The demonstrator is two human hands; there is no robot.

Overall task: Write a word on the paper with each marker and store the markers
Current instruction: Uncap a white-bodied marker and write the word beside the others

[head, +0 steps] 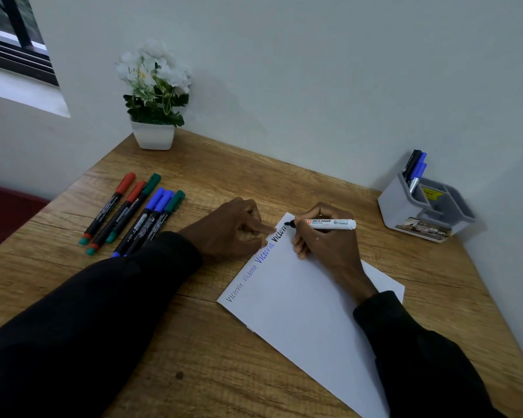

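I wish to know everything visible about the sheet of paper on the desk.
The paper is a plain white sheet lying flat and askew on the wooden table. Along one edge "Victoria" stands twice in thin dark ink, once in blue, and unfinished in black. The left hand presses a finger near the far corner; the right hand rests on it, holding a white board marker tip down.

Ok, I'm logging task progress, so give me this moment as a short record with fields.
right hand: grips white whiteboard marker, tip on white paper sheet
left hand: index finger presses paper's edge
words: three finished, fourth under way
wooden table: six capped markers, two red, two green, two blue
grey plastic holder: black-capped and blue-capped markers stored
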